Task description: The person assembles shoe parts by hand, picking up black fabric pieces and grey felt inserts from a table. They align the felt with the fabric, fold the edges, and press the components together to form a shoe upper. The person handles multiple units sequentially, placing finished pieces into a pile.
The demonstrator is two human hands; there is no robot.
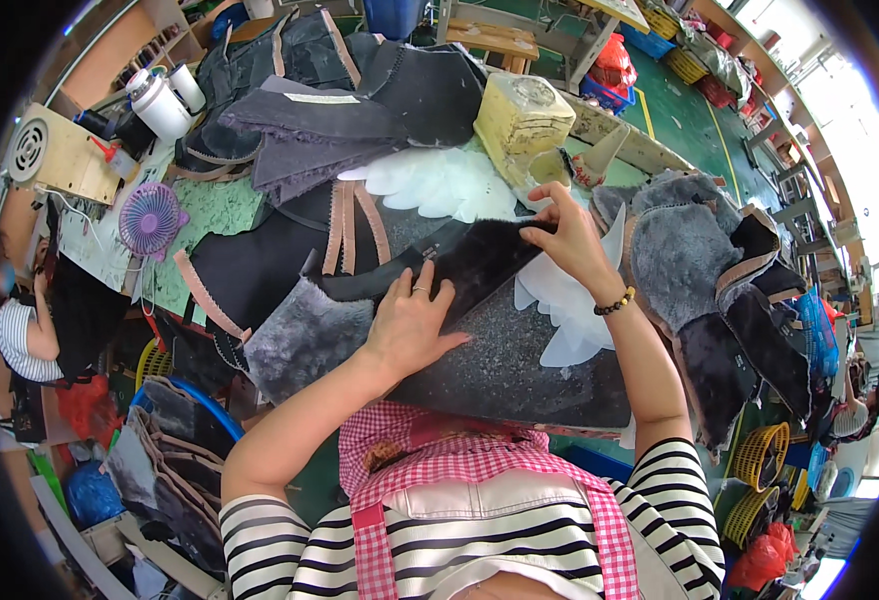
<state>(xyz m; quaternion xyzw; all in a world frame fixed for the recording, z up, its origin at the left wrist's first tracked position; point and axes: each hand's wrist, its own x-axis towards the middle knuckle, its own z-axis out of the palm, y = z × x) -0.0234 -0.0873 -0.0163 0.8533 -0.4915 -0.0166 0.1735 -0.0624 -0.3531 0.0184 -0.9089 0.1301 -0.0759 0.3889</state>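
Note:
A dark piece of short-pile fur fabric (pixel 495 255) lies across the speckled grey work surface (pixel 520 375). My left hand (pixel 410 325) rests flat on its near left part, fingers spread, a ring on one finger. At the fabric's far right end, the thumb and fingertips of my right hand (pixel 565 240) pinch its edge. White translucent scalloped sheets (pixel 440 182) fan out just beyond it, and more white sheets (pixel 572 315) lie beneath my right wrist. Left of my left hand is a grey fur piece (pixel 305 335), joined to black fabric with pinkish-brown serrated strips (pixel 345 228).
A glue-stained yellow box (pixel 525 125) stands at the back, beside a cone-shaped cup (pixel 600 155). Dark fabric pieces (pixel 310 125) pile up far left, near a purple fan (pixel 153 218). Grey fur pieces (pixel 685 255) hang over the right edge. Another person (pixel 35 325) sits far left.

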